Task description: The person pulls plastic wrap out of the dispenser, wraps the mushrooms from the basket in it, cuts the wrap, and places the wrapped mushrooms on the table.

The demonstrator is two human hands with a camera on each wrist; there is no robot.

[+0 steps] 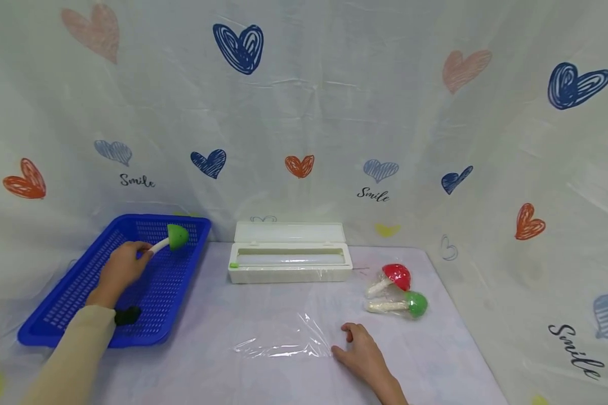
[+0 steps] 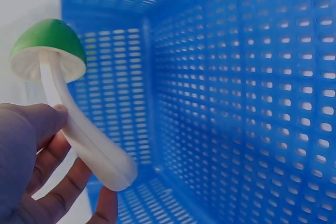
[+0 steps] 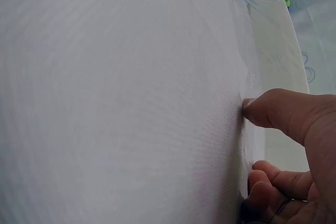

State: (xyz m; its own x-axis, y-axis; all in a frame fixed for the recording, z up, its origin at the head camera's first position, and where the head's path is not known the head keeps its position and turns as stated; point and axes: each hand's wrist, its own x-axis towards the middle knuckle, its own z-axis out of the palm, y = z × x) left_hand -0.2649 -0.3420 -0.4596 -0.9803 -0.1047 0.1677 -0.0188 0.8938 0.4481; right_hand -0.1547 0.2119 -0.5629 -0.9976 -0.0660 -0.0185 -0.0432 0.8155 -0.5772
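My left hand [image 1: 121,270] holds a toy mushroom with a green cap and white stem [image 1: 178,237] above the blue basket [image 1: 182,298]. In the left wrist view the thumb and fingers grip the mushroom's curved stem [image 2: 86,137], and its cap is uncovered. A sheet of clear plastic wrap [image 1: 284,346] lies on the table, its bounds hard to see. Beside the sheet's right edge is my right hand [image 1: 362,357], thumb and forefinger apart. The right wrist view has the thumb [image 3: 268,108] touching down at the film or tabletop; which one I cannot tell.
Behind the sheet stands a white wrap dispenser [image 1: 290,274], lid raised, a roll inside. To the right lie two film-wrapped mushrooms, one red-capped [image 1: 398,275], one green-capped [image 1: 416,304]. A dark, unclear object [image 1: 128,315] shows by the left cuff. A heart-printed curtain [image 1: 263,112] hangs behind.
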